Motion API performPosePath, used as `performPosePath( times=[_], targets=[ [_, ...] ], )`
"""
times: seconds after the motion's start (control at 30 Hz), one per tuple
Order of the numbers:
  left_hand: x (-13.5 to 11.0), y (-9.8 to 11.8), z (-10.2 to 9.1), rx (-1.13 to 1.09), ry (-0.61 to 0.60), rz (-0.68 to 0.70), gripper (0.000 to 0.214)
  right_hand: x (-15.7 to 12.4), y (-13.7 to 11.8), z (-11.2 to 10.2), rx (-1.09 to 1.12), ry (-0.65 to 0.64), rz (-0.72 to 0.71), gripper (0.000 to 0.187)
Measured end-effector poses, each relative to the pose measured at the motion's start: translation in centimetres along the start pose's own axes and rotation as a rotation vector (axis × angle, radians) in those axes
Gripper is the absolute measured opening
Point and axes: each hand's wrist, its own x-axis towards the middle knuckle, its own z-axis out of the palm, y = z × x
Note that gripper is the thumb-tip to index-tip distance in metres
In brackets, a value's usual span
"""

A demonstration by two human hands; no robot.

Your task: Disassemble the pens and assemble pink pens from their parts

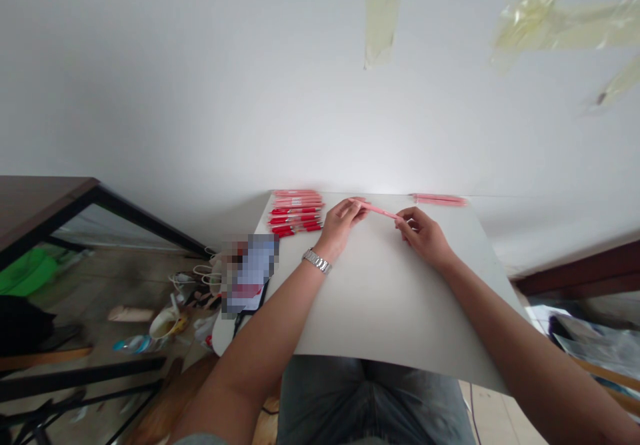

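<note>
A slim pink pen [381,211] is held nearly level above the white table, slanting slightly down to the right. My left hand [344,217], with a metal watch on its wrist, pinches the left end. At the other end, the fingertips of my right hand [419,230] close on the tip. Left of my left hand lies a row of pink and red pens [296,213], several of them, side by side along the table's left edge. Beyond my right hand, a small group of pink pens [440,199] rests by the wall.
The white table [385,298] stands against a white wall with yellowish tape [383,18]. A phone with a blurred-out screen [253,271] lies at the table's left edge. On the floor to the left are a cup [164,323], a bottle [134,345] and a dark-framed table [50,198].
</note>
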Motion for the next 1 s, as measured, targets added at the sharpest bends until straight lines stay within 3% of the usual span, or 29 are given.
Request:
performPosePath(
  times=[0.67,1.0],
  targets=[
    [0.1,0.1,-0.3,0.066,-0.044,0.007,0.036,-0.3,-0.7,-0.4,-0.049,-0.056,-0.051,0.043],
    [0.1,-0.1,-0.1,0.010,-0.037,-0.001,0.031,0.1,0.2,-0.2,0.058,0.013,-0.031,0.038]
  ],
)
